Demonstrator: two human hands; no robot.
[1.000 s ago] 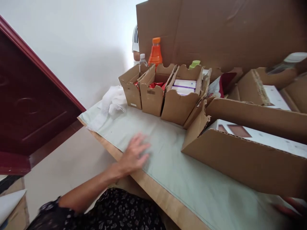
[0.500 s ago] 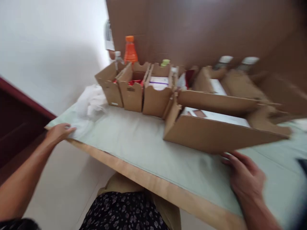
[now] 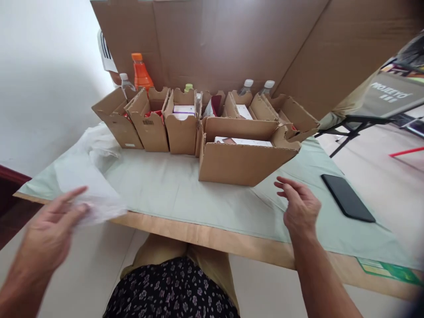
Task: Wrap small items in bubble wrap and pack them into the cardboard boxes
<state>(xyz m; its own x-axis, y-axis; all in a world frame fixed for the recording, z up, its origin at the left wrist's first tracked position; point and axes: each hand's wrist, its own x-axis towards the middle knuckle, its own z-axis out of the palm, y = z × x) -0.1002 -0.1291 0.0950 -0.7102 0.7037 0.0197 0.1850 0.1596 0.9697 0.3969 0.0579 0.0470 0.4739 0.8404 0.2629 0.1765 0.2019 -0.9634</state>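
My left hand [image 3: 54,229] is at the table's front left edge, thumb and index finger around the near end of a clear, thin plastic bag [image 3: 102,205]. The bag's crumpled white part [image 3: 102,141] lies farther back on the table. My right hand [image 3: 301,205] is over the cloth with loosely bent fingers apart and nothing in them. Just left of it stands a wide cardboard box [image 3: 245,163], holding a flat white box [image 3: 253,142]. A black phone [image 3: 347,197] lies to the right of that hand.
Behind stands a row of cardboard bins [image 3: 152,137] with packages in them. An orange bottle [image 3: 142,73] and several clear bottles with white caps [image 3: 247,85] rise behind them. A tall cardboard panel [image 3: 232,44] backs the table. The green tablecloth [image 3: 165,181] ends at a wooden front edge [image 3: 198,234].
The view has turned to the right, bringing the phone into sight. My left hand has come off the table edge toward me, with the bag's near end beside it. My right hand has lifted slightly.
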